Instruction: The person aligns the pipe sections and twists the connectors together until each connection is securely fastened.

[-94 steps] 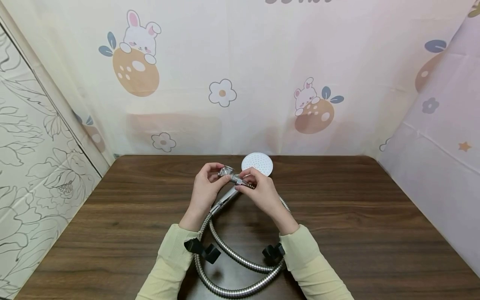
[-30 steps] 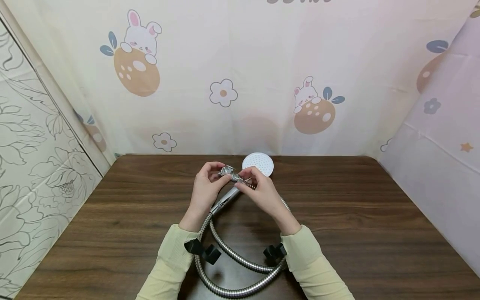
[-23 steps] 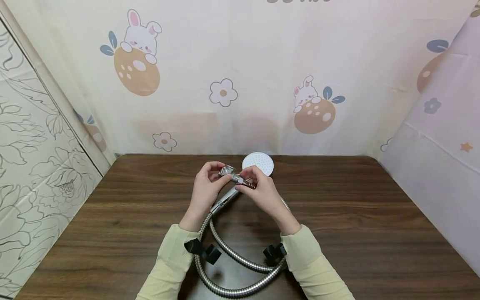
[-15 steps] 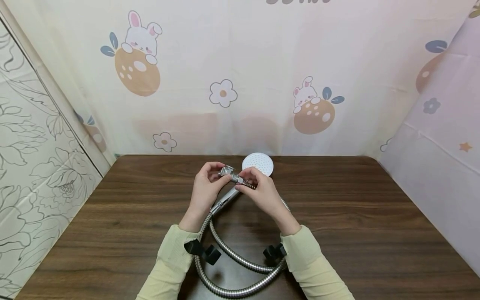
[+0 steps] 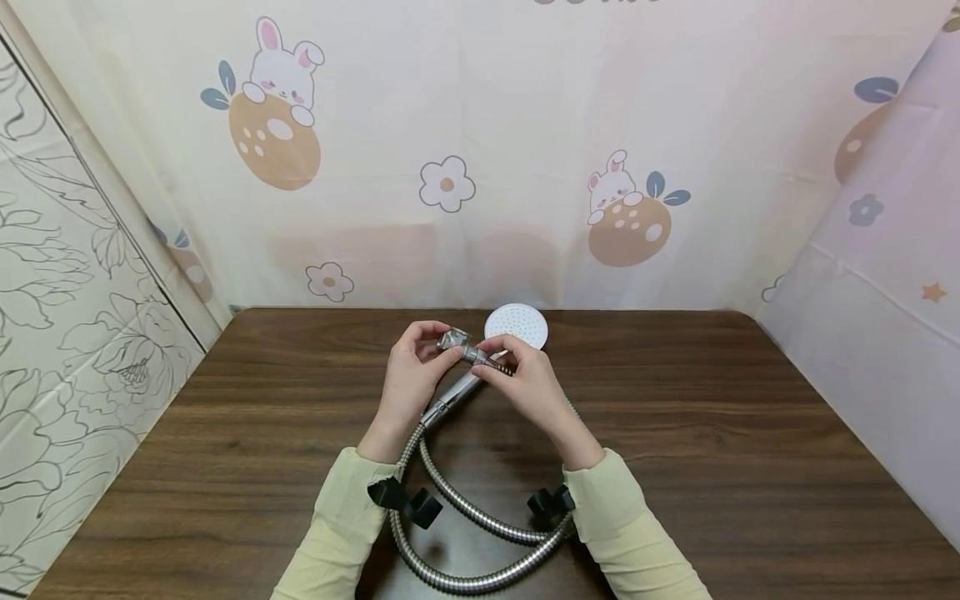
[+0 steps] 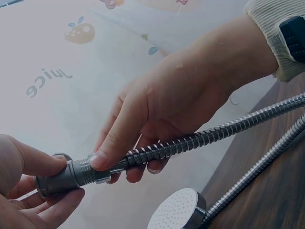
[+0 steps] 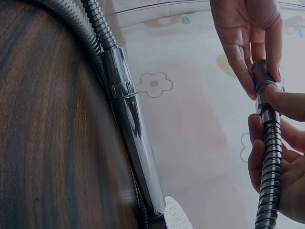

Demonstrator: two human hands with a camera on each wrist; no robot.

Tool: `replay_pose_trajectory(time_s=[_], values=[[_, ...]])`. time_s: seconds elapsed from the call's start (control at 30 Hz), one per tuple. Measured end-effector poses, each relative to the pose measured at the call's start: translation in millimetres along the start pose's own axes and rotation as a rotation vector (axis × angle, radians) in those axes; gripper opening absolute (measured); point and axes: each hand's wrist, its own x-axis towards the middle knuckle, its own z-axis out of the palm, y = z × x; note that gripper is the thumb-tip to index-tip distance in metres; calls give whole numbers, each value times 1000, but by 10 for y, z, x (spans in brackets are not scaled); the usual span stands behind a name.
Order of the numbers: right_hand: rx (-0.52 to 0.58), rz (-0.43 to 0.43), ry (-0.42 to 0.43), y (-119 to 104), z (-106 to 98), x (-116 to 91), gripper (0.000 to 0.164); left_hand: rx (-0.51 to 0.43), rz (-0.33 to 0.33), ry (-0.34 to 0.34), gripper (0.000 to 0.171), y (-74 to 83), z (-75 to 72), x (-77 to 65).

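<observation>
In front of the shower head, my left hand (image 5: 407,371) pinches a short chrome fitting (image 6: 58,184) between thumb and fingers. Screw threads show on the fitting's end in the left wrist view. My right hand (image 5: 531,382) grips the end of a ribbed metal shower hose (image 6: 190,142), its thumb pressing on the hose nut (image 6: 103,178). The nut sits right at the threads, in line with the fitting. Below the hands lies the chrome shower handle (image 7: 136,148), leading up to a round white-faced shower head (image 5: 516,323).
The rest of the hose loops across the dark wooden table (image 5: 712,433) between the forearms. A patterned curtain (image 5: 525,108) hangs behind the table's far edge. Black camera mounts (image 5: 423,508) are strapped to both wrists.
The right fingers have shifted and turned slightly around the hose nut. My left hand keeps hold of the fitting in the same place; the shower head and hose loop lie as before.
</observation>
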Motion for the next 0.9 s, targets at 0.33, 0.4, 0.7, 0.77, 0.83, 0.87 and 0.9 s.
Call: replay_pose_trajectory(time_s=[0.33, 0.4, 0.7, 0.77, 0.83, 0.87, 0.9], values=[[-12, -24, -4, 19, -5, -1, 23, -1, 12, 10, 30, -19, 7, -3], [-5, -21, -7, 18, -7, -1, 23, -2, 14, 9, 30, -18, 9, -5], [32, -4, -37, 20, -6, 3, 26, -1, 5, 11, 31, -5, 18, -9], [38, 1, -48, 23, 1, 6, 25, -2, 4, 10, 31, -8, 18, -8], [37, 7, -58, 28, 10, 8, 23, -2, 4, 10, 31, -9, 17, -9], [36, 9, -61, 29, 14, 9, 23, -3, 4, 10, 31, -10, 16, -9], [37, 11, -62, 27, 16, 8, 22, -4, 4, 9, 31, -10, 17, -9]])
